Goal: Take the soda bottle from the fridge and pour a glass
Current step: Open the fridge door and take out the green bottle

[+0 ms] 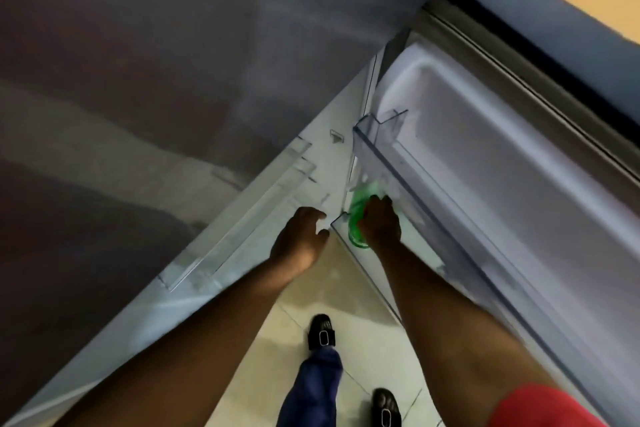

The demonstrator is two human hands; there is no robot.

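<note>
A green soda bottle (pixel 356 215) stands in the lower clear bin (pixel 375 274) of the open fridge door (pixel 491 135). My right hand (pixel 379 222) is wrapped around the bottle's upper part and hides most of it. My left hand (pixel 301 239) hovers just left of the bin's corner, fingers loosely curled and holding nothing. No glass is in view.
The grey fridge body (pixel 173 62) fills the left and top, with clear interior shelves (pixel 242 218) at its edge. An upper door bin (pixel 377 128) juts out above the bottle. Below are a tiled floor (pixel 363 291) and my shoes (pixel 322 333).
</note>
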